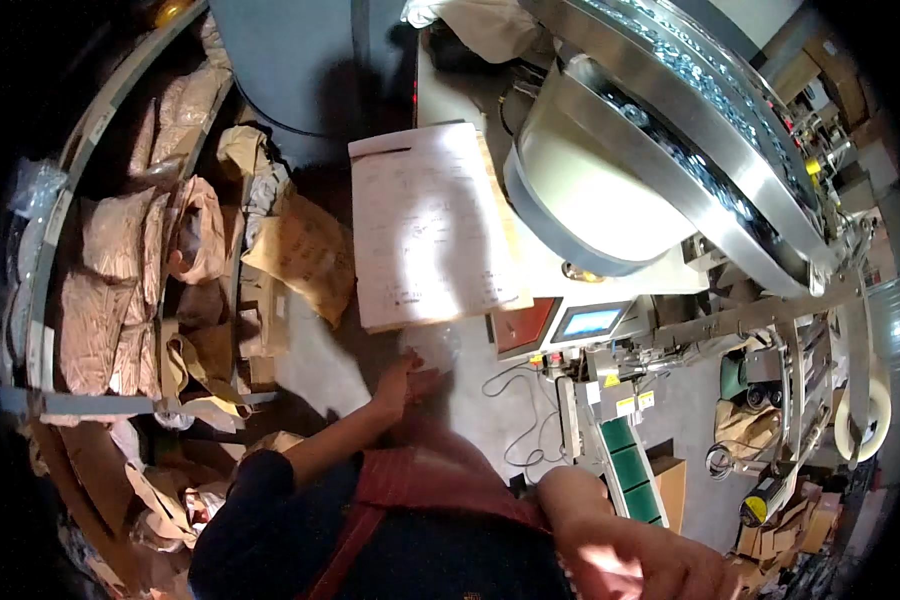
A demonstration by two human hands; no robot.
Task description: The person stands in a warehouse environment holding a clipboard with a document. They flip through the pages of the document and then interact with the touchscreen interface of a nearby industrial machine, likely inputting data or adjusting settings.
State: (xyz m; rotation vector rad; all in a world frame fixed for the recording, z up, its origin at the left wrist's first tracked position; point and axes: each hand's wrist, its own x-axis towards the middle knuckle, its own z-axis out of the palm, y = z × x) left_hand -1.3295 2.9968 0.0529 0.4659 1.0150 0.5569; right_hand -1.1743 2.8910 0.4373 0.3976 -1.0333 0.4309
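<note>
My left hand [405, 385] hangs low in front of my body, its fingers apart and nothing visible in them. Just beyond it is a stack of white paper sheets [425, 225] with printed lines, lying on a tan backing. A gap shows between hand and sheets. My right hand [650, 560] is at the lower right, close to the camera, with its fingers bent downward. Its fingertips run off the lower edge, so I cannot tell whether it holds anything. A red apron [440, 480] covers my front.
At the left stands a shelf rack [100, 403] with brown paper packages [110, 240]. A large round metal feeder bowl [610, 160] with small shiny parts fills the upper right. Below it are a control screen [590, 321] and a green conveyor [625, 455]. Cables [535, 425] lie on the floor.
</note>
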